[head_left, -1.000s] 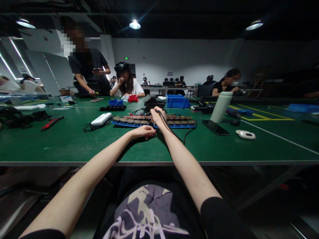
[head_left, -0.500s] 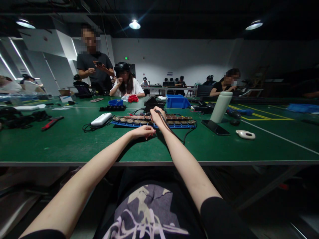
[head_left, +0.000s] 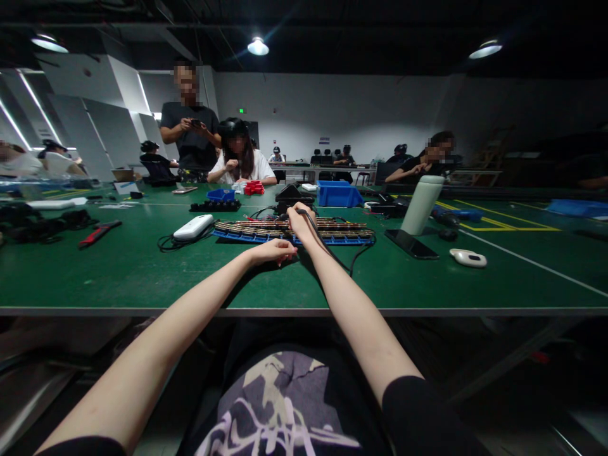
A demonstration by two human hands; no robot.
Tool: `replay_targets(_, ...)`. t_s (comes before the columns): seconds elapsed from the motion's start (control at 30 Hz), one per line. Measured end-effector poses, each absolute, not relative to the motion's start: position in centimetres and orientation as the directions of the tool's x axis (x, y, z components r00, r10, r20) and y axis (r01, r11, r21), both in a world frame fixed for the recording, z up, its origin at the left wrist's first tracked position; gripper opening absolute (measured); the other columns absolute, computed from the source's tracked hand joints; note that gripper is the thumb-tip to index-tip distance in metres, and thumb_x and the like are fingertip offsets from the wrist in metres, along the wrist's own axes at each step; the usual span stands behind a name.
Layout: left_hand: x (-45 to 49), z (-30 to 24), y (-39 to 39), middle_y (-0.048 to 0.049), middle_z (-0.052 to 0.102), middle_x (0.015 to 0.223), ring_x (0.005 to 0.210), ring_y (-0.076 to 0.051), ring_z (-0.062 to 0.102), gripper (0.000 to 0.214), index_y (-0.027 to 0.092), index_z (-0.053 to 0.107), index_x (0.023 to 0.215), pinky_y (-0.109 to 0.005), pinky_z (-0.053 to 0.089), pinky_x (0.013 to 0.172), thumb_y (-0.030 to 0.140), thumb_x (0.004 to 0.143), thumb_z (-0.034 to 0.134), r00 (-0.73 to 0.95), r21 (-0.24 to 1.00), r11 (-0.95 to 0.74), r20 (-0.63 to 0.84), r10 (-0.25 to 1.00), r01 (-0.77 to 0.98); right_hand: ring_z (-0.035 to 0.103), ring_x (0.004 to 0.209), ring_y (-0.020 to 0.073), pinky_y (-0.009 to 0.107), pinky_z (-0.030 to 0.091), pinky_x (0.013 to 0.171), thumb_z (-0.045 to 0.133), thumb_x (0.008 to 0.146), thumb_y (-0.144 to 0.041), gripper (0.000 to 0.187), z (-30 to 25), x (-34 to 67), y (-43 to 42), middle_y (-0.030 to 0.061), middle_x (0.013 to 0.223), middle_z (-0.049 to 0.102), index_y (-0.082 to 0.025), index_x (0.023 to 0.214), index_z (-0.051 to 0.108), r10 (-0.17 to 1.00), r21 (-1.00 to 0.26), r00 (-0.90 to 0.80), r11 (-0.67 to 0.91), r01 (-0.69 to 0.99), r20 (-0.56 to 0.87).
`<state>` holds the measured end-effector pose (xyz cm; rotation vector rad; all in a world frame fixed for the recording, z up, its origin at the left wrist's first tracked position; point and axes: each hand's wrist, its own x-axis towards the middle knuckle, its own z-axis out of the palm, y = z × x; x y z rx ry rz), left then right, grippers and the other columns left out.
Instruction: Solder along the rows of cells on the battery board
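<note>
Green worktop [head_left: 142,272] lies before us in the head view, and the long blue-based strip assembly [head_left: 251,238] rests on it, directly ahead of our arms. Our right hand [head_left: 301,224] is closed around what looks like a dark corded tool [head_left: 284,218] above the strips, its black cable [head_left: 352,266] trailing over the wrist. Our left hand [head_left: 275,252] is curled just at the near edge; we cannot tell whether its fingers pinch anything. To do this well, we judge, we should brace that left wrist, keep the cable slack and off the strips, and guide the tip lightly.
</note>
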<state>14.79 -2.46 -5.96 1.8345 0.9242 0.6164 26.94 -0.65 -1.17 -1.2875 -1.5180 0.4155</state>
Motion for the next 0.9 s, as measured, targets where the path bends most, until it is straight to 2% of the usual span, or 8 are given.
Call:
replay_targets(0.3,14.8,-6.14,-2.27,0.0044,0.049,0.059,0.046,-0.005,0.041,0.045,0.013,0.055,0.074,-0.02,0.037,0.044,0.056,0.069,0.066,0.586,0.913,-0.254,0.02,0.81,0.32,0.055,0.066,0.0143,0.023,0.041,0.066,0.043,0.077,-0.036,0.019,-0.76,27.01,-1.25,-0.0018,0.064,0.059,-0.023,0.068,0.054,0.882,-0.774,0.124,0.322,0.546,0.455)
replay_targets(0.9,14.61,-6.12,-2.22,0.0034,0.05,0.062,0.049,-0.005,0.043,0.049,0.012,0.056,0.076,-0.02,0.038,0.045,0.059,0.065,0.067,0.592,0.912,-0.257,0.021,0.806,0.318,0.058,0.068,0.0143,0.023,0.044,0.066,0.044,0.076,-0.037,0.02,-1.07,26.95,-0.89,-0.002,0.064,0.062,-0.023,0.067,0.055,0.88,-0.791,0.127,0.338,0.509,0.458)
